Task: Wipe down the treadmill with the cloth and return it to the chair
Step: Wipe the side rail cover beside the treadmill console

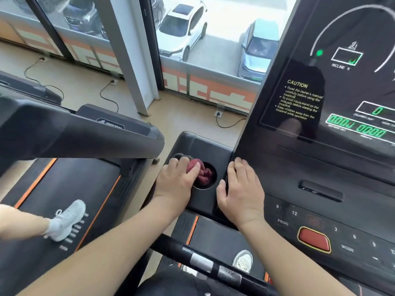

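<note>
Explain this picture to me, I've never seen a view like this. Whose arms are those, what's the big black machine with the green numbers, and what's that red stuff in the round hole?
There is one picture, taken by a camera worn on a person's head, looking forward and down, so the two arms are that person's own. The machine is a black treadmill; its glossy screen shows green digits, and a red oval button sits lower down. The round hole is a cup holder in the console. The left hand grips a dark red crumpled cloth and presses it into that holder, apparently to wipe it. The right hand lies flat on the console beside it, holding nothing. To the left stands a second treadmill with someone's white sneaker on it.
</note>
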A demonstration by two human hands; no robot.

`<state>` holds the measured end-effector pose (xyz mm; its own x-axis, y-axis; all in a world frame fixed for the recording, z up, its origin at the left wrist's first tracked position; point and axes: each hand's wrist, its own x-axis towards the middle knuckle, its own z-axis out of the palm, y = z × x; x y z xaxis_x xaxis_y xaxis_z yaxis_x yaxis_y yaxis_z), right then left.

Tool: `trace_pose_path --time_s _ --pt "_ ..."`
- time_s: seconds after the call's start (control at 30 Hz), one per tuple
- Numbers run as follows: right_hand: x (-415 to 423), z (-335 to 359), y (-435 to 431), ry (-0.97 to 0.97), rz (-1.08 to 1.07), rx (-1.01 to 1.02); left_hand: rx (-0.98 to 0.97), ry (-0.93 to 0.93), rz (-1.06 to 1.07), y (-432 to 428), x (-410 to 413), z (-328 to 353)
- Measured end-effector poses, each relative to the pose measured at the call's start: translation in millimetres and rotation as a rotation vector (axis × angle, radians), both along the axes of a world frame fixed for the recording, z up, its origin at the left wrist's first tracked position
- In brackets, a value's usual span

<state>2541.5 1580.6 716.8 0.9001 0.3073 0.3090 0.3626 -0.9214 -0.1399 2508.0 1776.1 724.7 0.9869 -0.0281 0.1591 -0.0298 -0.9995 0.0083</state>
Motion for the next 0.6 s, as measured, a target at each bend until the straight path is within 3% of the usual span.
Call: trace_pose_path --time_s 0.13,0.2,0.37,0.43,0.6 --pt "0 0 -1 0.001 0.006 -0.004 -0.091 0.068 -0.113 -30 -23 1" --pt "0 0 -1 -0.004 0.007 0.002 -0.174 0.12 -0.08 -25 -10 4" --pt "1 0 -1 -0.004 0.005 0.003 -0.125 0.12 0.001 -41 26 14" --pt "2 0 0 0.003 0.007 0.002 -0.195 0.2 0.072 -53 25 21" --pt "-1 1 -1 -0.017 0.01 0.004 -0.652 0.407 0.201 -36 22 36"
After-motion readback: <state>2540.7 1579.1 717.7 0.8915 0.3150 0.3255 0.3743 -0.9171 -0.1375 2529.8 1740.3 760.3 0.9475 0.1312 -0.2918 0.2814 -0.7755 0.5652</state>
